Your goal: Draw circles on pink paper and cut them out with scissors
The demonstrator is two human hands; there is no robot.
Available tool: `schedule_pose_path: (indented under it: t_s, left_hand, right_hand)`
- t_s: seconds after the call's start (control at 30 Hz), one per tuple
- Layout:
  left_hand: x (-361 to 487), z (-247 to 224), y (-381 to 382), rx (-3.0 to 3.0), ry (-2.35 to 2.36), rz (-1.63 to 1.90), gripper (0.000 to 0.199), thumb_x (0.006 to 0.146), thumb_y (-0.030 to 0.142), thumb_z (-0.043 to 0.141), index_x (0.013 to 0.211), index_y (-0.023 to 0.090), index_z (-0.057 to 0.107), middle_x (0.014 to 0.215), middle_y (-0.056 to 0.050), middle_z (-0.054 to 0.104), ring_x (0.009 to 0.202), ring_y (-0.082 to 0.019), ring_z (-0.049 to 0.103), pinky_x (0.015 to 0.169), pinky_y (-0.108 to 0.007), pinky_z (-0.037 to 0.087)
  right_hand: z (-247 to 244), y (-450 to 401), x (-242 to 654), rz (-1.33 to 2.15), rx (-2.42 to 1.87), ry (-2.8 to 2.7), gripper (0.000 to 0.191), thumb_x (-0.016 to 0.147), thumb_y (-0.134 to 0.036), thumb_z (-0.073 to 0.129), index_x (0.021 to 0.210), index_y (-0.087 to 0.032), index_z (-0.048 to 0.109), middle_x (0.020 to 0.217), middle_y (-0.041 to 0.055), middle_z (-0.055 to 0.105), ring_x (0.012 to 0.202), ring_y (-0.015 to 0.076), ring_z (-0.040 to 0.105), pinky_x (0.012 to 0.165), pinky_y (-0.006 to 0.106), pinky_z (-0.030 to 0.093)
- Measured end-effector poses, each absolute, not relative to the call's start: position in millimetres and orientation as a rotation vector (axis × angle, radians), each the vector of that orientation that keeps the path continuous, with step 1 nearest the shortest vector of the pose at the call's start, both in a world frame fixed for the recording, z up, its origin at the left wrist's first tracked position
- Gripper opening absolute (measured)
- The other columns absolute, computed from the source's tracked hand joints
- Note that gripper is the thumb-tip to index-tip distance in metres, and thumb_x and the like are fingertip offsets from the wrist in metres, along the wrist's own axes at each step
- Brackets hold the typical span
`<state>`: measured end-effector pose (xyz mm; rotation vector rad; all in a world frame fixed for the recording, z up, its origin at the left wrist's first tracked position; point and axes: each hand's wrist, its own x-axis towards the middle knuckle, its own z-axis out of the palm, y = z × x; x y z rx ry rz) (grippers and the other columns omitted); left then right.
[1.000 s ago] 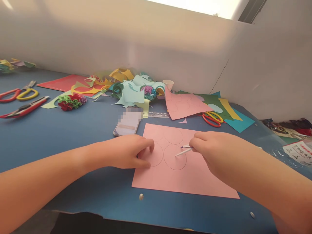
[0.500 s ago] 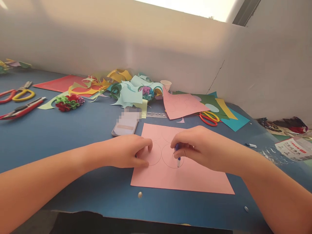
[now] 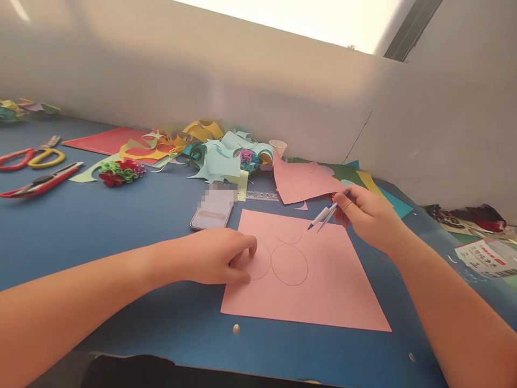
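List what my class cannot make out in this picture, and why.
In the head view:
Lower-left circle on the pink sheet: partly covered by the left hand.
Pen: partly hidden by the right hand.
Phone: top of its screen lost in blurry blocks.
White label: small print too small to read.
Left forearm: cut off by the picture's left edge.

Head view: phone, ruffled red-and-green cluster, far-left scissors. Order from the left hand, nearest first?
From the left hand:
1. Phone: just beyond the hand.
2. Ruffled red-and-green cluster: farther back, to the left.
3. Scissors: farthest, near the picture's left edge.
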<state>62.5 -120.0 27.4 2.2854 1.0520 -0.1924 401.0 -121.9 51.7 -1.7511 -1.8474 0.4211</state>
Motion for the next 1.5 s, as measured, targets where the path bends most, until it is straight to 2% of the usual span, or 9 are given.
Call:
schedule_pose_path:
  t_s: [0.13,0.27,0.37,0.47,0.67,0.87,1.2,1.5]
  left_hand:
    - [61.6,24.5,-118.1,2.293,1.048,-0.181,0.016,0.090,0.038,0.065,0.088,0.026,0.054,0.088,0.001,0.067,0.071,-0.017,0.058,0.056,-0.031,0.037]
    - [62.0,20.1,-115.5,2.278,1.050,-0.178,0.018,0.090,0.039,0.065,0.088,0.026,0.053,0.088,0.002,0.068,0.071,-0.017,0.058,0.055,-0.031,0.037]
    - [63.5,19.8,-114.8,2.276,1.058,-0.185,0.018,0.090,0.040,0.065,0.088,0.026,0.054,0.089,0.002,0.068,0.071,-0.017,0.058,0.055,-0.031,0.038]
    - [65.8,22.1,-115.2,2.268,1.074,-0.206,0.017,0.091,0.039,0.065,0.089,0.026,0.054,0.089,0.002,0.069,0.071,-0.016,0.058,0.055,-0.030,0.038]
    - [68.4,27.7,-117.6,2.263,1.091,-0.240,0.019,0.091,0.037,0.065,0.085,0.025,0.053,0.089,0.001,0.069,0.070,-0.015,0.056,0.056,-0.028,0.037]
    - [67.0,25.3,-117.2,2.261,1.089,-0.235,0.017,0.090,0.038,0.065,0.087,0.026,0.053,0.087,0.001,0.068,0.070,-0.016,0.057,0.054,-0.029,0.037]
    - [63.6,17.0,-113.9,2.277,1.081,-0.209,0.014,0.089,0.039,0.064,0.090,0.027,0.056,0.092,0.000,0.070,0.073,-0.017,0.060,0.056,-0.030,0.039]
    - [63.1,16.8,-114.1,2.276,1.088,-0.219,0.015,0.090,0.041,0.063,0.090,0.028,0.057,0.092,0.000,0.070,0.073,-0.018,0.061,0.055,-0.031,0.039]
  right_hand:
    - [22.6,-104.8,416.9,0.628,-1.709,-1.633,0.037,0.108,-0.055,0.059,0.094,-0.021,0.061,0.077,0.0050,0.072,0.068,0.0194,0.064,0.068,0.036,0.051]
    - [9.7,-95.0,429.8,0.765,-1.671,-1.518,0.051,0.097,-0.071,0.069,0.090,-0.021,0.062,0.073,0.0068,0.073,0.065,0.0203,0.066,0.063,0.035,0.054]
    - [5.8,-92.3,434.4,0.789,-1.678,-1.491,0.055,0.092,-0.075,0.073,0.090,-0.021,0.065,0.075,0.0087,0.075,0.067,0.0212,0.069,0.060,0.034,0.056]
    - [5.3,-91.6,435.1,0.798,-1.696,-1.459,0.049,0.096,-0.068,0.074,0.091,-0.020,0.066,0.074,0.0083,0.074,0.065,0.0197,0.068,0.060,0.032,0.056]
    - [10.0,-93.1,431.7,0.799,-1.730,-1.407,0.027,0.107,-0.042,0.068,0.093,-0.019,0.067,0.077,0.0070,0.074,0.064,0.0169,0.069,0.061,0.029,0.057]
    - [12.8,-92.4,429.4,0.794,-1.769,-1.370,0.020,0.110,-0.025,0.061,0.092,-0.019,0.067,0.073,0.0060,0.073,0.062,0.0161,0.069,0.059,0.027,0.055]
    - [11.2,-88.9,432.5,0.795,-1.794,-1.373,0.025,0.112,-0.020,0.053,0.091,-0.019,0.066,0.070,0.0052,0.074,0.059,0.0153,0.065,0.059,0.028,0.053]
    - [10.3,-89.2,438.3,0.800,-1.802,-1.394,0.025,0.111,-0.027,0.058,0.089,-0.019,0.068,0.077,0.0065,0.075,0.065,0.0167,0.067,0.065,0.030,0.055]
